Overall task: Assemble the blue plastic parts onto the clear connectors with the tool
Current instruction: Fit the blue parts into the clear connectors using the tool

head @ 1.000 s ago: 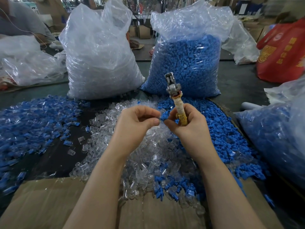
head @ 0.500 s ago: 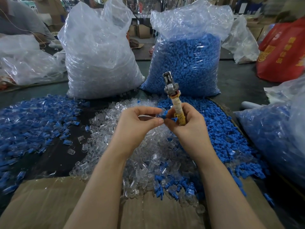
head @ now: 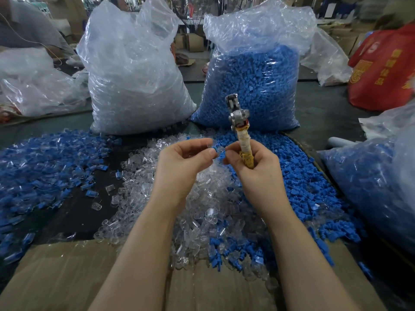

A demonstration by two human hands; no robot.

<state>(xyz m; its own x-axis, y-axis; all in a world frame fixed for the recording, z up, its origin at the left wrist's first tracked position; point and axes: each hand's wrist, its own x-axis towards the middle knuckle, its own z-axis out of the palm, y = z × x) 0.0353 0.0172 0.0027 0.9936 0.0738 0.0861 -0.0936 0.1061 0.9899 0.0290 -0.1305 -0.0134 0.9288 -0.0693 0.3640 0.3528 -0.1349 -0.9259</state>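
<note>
1. My left hand (head: 186,162) pinches a small blue part (head: 215,148) at the fingertips; whether a clear connector sits under it I cannot tell.
2. My right hand (head: 253,167) is wrapped round the tool (head: 241,133), its metal head upright, thumb and forefinger closing on a second blue piece (head: 221,155).
3. Risk, as I judge it: these are tiny, smooth mouldings, so a skewed push could pop one into the clear pile (head: 202,205) below.
4. The tool's taped handle looks rough and should hold, but it crowds my fingers.
5. Loose blue parts (head: 298,176) cover the tabletop (head: 74,205) to the right; the two sacks are crinkly film.
</note>
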